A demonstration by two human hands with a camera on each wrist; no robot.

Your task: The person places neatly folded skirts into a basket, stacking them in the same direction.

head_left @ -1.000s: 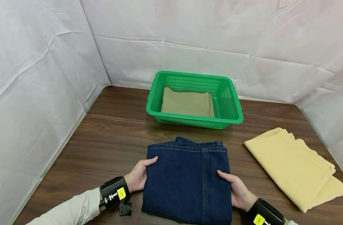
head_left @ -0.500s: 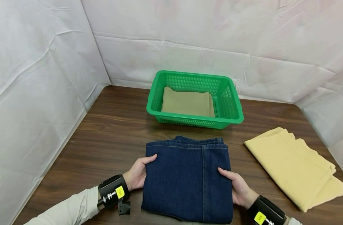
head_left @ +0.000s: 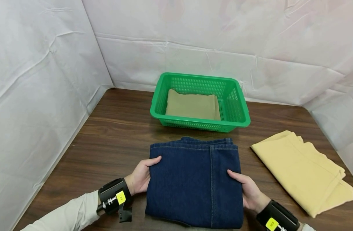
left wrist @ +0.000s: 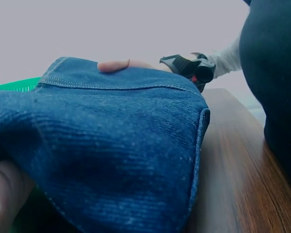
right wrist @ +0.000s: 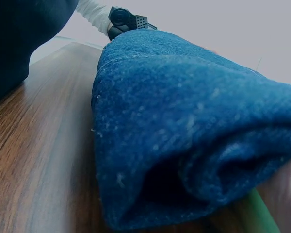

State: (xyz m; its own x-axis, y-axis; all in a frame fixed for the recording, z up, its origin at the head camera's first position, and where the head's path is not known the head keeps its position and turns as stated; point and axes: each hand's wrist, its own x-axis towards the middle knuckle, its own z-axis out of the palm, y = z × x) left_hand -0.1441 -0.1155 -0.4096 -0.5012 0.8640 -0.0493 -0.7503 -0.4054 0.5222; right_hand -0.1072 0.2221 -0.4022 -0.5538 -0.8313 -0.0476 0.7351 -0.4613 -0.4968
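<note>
A folded dark blue denim garment (head_left: pixel 188 186) with a stitched seam lies between my two hands in the head view. My left hand (head_left: pixel 141 175) grips its left side, thumb on top and fingers hidden beneath. On the opposite side my right hand (head_left: pixel 250 191) holds it the same way, thumb on the top layer. Both wrist views show the thick folded denim (left wrist: pixel 121 136) close up, its layers curling at the right-hand edge (right wrist: pixel 208 174). The garment appears slightly raised above the wooden table (head_left: pixel 115 141).
Behind the garment stands a green plastic basket (head_left: pixel 199 122) with a folded khaki cloth (head_left: pixel 190 106) inside. A folded yellow cloth (head_left: pixel 300 170) lies on the table at the right. White sheeting (head_left: pixel 208 32) encloses the back and sides.
The denim garment has shifted slightly up in the head view, toward the basket, with both hands on it. My right hand has also moved a little to the right. Basket and yellow cloth stay put.
</note>
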